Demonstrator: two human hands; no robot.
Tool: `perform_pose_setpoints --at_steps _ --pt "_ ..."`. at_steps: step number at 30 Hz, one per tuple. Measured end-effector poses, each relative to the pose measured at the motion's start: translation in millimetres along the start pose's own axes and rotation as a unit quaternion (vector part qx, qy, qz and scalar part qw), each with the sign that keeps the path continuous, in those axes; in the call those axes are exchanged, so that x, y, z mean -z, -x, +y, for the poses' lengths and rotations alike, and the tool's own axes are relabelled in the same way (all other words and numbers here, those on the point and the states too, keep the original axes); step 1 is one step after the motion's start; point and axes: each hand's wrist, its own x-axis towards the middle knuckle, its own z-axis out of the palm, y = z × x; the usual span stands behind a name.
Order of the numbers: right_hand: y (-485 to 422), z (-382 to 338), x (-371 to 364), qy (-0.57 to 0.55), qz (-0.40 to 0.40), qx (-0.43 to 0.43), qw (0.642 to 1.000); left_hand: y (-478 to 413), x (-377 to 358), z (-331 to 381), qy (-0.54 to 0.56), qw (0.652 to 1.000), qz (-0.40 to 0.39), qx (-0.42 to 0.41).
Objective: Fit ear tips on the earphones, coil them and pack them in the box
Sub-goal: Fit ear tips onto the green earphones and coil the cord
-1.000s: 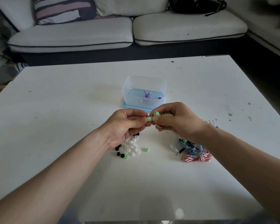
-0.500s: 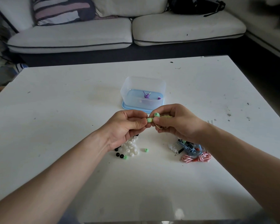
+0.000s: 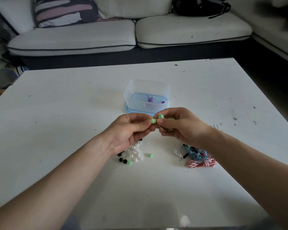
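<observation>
My left hand [image 3: 130, 130] pinches a pale green ear tip [image 3: 153, 120] between thumb and forefinger. My right hand [image 3: 181, 128] holds yellowish earphones [image 3: 166, 128]; a second green ear tip [image 3: 160, 116] sticks up beside its fingertips, and most of the cable is hidden in the palm. The two hands meet above the table, just in front of a clear plastic box [image 3: 147, 90] on a blue lid, which holds purple earphones [image 3: 150, 98].
A pile of white, black and green loose ear tips [image 3: 133, 153] lies under my left wrist. Blue earphones [image 3: 194, 152] and red-white coiled earphones [image 3: 201, 163] lie under my right wrist. A sofa [image 3: 123, 35] stands behind the white table [image 3: 56, 113].
Both hands stay joined at the green ear tips with only slight finger shifts. Nothing on the table has moved.
</observation>
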Motion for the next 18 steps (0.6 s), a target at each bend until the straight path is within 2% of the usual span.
perform_pose_setpoints --at_steps 7,13,18 --pt "-0.1 -3.3 2.3 0.086 0.024 0.024 0.996 -1.0 1.9 -0.3 -0.029 1.0 0.007 0.008" --pt "-0.9 -0.5 1.4 -0.012 0.012 -0.018 1.0 -2.4 2.3 -0.5 -0.026 1.0 0.003 -0.015" --pt "1.2 -0.4 -0.5 0.007 0.046 -0.011 0.999 -2.0 1.3 -2.7 -0.047 0.998 0.009 -0.03"
